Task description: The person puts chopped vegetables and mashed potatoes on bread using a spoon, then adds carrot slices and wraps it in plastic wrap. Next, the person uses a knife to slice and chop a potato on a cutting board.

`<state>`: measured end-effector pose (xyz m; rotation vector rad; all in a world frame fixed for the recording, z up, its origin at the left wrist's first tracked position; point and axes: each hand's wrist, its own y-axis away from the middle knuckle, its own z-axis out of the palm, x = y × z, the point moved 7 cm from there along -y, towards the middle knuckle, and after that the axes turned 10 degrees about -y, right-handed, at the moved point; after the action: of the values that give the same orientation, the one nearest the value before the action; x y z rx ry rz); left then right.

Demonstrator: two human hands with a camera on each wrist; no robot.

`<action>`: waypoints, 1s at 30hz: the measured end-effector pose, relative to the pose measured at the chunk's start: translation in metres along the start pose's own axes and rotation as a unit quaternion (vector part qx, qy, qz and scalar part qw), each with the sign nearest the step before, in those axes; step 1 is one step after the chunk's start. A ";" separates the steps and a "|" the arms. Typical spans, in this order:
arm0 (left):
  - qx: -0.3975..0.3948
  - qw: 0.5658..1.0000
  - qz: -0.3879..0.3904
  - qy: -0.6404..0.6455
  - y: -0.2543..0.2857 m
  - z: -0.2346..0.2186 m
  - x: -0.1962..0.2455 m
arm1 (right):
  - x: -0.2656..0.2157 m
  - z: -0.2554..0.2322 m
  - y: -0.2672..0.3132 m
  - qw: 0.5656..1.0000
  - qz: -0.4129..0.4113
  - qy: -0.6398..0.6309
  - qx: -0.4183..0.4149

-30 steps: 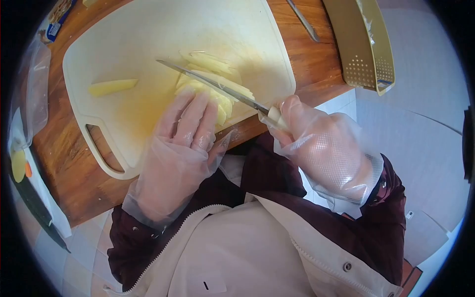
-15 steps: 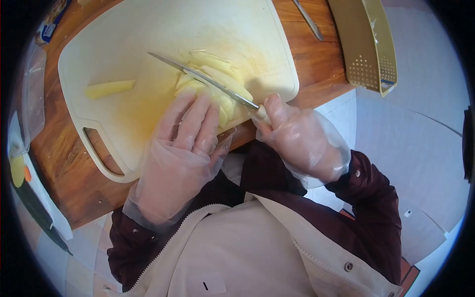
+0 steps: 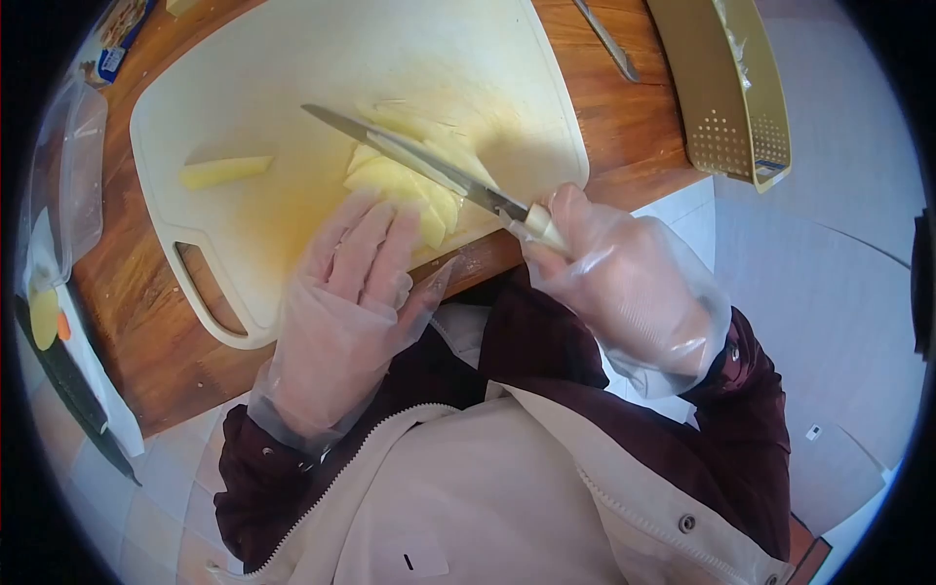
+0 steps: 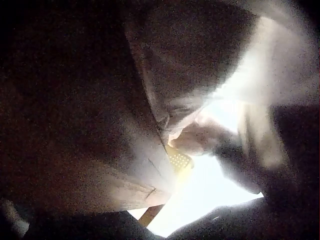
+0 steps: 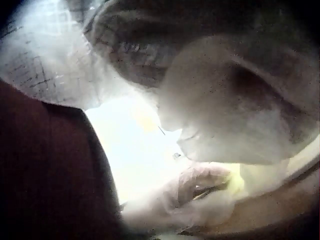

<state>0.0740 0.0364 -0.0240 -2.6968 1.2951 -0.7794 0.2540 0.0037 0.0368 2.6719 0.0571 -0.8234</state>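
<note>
Pale yellow potato slices (image 3: pixel 390 183) lie in a loose pile on a cream cutting board (image 3: pixel 253 88), with a single larger piece (image 3: pixel 226 172) apart on the left. My gloved left hand (image 3: pixel 331 317) rests its fingertips on the near side of the pile, fingers gently bent. In my gloved right hand (image 3: pixel 639 292) I grip the pale handle of a knife (image 3: pixel 380 139), its blade slanting across the pile just beyond the left fingertips. Glove film and glare cover much of both wrist views; the left hand (image 5: pixel 182 197) shows low in the right wrist view.
A gold perforated basket (image 3: pixel 707 93) stands at the table's right edge, near a metal utensil (image 3: pixel 606 41). Clear plastic containers (image 3: pixel 83 175) sit at the left. Below them are a cucumber (image 3: pixel 73 395) and an orange piece (image 3: pixel 63 326). A blue packet (image 3: pixel 110 60) lies at the upper left.
The knife and right hand drew back toward the lower left, then moved up and right again. The left hand's fingertips have shifted slightly down, uncovering more of the slices.
</note>
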 end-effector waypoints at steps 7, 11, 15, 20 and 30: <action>0.006 1.000 -0.002 -0.013 0.003 0.002 0.000 | -0.005 0.003 0.003 0.998 0.035 0.047 0.016; 0.001 1.000 0.001 -0.005 0.003 0.002 0.000 | -0.007 0.003 0.002 0.997 0.034 0.064 0.003; 0.009 1.000 0.004 -0.002 0.004 0.002 -0.001 | -0.003 0.013 -0.002 0.996 0.024 0.082 -0.010; 0.003 1.000 0.007 0.000 0.002 0.002 -0.001 | 0.022 0.033 -0.008 0.997 0.051 0.059 -0.005; 0.022 1.000 0.001 -0.016 0.004 0.001 0.001 | -0.018 -0.005 -0.007 0.994 -0.034 0.094 0.031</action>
<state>0.0718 0.0329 -0.0261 -2.6619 1.2580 -0.7532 0.2407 0.0132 0.0484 2.8129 0.1727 -0.5993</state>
